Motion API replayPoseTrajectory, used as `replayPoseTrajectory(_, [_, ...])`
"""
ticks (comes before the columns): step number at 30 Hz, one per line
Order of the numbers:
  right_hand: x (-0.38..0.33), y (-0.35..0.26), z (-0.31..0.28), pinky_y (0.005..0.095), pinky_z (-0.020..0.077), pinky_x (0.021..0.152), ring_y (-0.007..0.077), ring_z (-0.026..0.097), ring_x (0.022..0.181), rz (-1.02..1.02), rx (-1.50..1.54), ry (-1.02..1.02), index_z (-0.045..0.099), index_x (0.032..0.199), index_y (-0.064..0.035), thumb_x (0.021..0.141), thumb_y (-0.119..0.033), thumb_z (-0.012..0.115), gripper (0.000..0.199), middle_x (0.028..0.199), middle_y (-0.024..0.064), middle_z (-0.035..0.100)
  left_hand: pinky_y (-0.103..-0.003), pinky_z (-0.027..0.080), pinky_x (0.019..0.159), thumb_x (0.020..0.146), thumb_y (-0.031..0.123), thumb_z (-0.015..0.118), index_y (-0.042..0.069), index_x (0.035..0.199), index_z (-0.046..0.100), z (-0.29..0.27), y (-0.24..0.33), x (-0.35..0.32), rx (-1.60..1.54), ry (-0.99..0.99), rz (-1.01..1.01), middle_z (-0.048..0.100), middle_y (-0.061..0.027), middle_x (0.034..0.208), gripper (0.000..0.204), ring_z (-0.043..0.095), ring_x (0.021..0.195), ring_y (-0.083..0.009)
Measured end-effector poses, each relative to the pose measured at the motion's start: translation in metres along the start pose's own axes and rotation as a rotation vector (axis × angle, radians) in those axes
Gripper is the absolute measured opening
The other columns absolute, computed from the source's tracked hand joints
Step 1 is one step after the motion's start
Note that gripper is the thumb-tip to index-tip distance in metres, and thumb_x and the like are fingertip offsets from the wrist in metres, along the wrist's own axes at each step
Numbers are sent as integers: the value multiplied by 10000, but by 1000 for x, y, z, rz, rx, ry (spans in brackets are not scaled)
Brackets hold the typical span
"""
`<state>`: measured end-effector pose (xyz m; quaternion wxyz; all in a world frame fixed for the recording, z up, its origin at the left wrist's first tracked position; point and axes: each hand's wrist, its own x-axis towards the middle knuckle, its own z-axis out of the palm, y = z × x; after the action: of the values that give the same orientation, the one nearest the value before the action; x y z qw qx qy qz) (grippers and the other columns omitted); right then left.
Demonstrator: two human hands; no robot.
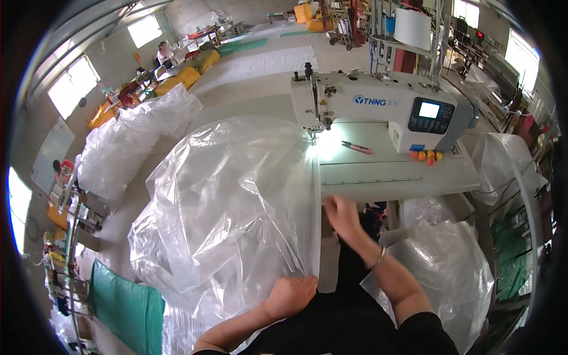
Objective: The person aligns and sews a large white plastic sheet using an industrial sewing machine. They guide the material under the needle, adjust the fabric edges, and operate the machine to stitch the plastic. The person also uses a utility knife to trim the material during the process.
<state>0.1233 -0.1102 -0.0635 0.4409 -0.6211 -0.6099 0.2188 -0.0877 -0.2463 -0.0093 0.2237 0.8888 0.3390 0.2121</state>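
Forearms are seen coming up from the lower edge, and the left hand (290, 296) is clenched low down, its fingers pressed together in a fist on the near edge of the clear plastic sheet (236, 201). A little higher, the right hand (341, 214) is laid on the same straight edge of the sheet, fingers curled down and pinching the film just in front of the counter (402, 177); a thin bracelet (380, 258) is worn at that wrist. The sheet is heaped in a big crumpled mound to the left, spilling off the counter's left end, with its straight edge stretched from the left fist up past the right hand toward the needle of the white sewing machine (378, 106). On the counter, beside the machine's lit needle area, a small pair of red-handled snips (356, 147) is lying, and a cluster of small orange and red balls (428, 157) is gathered below the machine's control panel. More clear plastic is bundled at the right, below the counter (449, 266), and in a pile at the far left (130, 142). A green sack (127, 305) is seen lower left. Farther back, yellow bags (186, 76) and a person at a far bench (164, 54) are made out near the windows.
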Motion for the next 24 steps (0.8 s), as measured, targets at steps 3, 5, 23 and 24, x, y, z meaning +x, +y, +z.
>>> replayPoseTrajectory(3, [80,-22,-1,385,534,601,331,667,652,-219,-389,170,674,844,23,828,-181,670,205,702,170,668,-410,455,466,836,108,607,72,758,525,-3,0,6,-39,-4,64,529,-107,578,119,569,517,-305])
replayPoseTrajectory(5, [116,-20,4,385,538,623,341,674,709,-150,-579,99,677,817,14,797,-150,674,164,738,171,680,-408,450,464,827,101,612,73,749,516,-9,0,12,-91,-2,108,518,-100,571,127,560,507,-300])
replayPoseTrajectory(23, [110,-27,19,407,545,703,329,683,776,-40,-741,-167,661,800,-4,800,-120,606,129,785,173,683,-445,443,464,871,126,618,66,803,577,-1,-50,34,-201,196,-53,542,-164,562,100,577,513,-360])
replayPoseTrajectory(24, [116,-27,17,408,543,708,331,681,779,-43,-742,-172,660,798,-3,799,-120,606,129,786,177,681,-446,439,459,872,133,616,67,801,576,-2,-53,39,-167,199,-41,540,-160,557,105,573,505,-359])
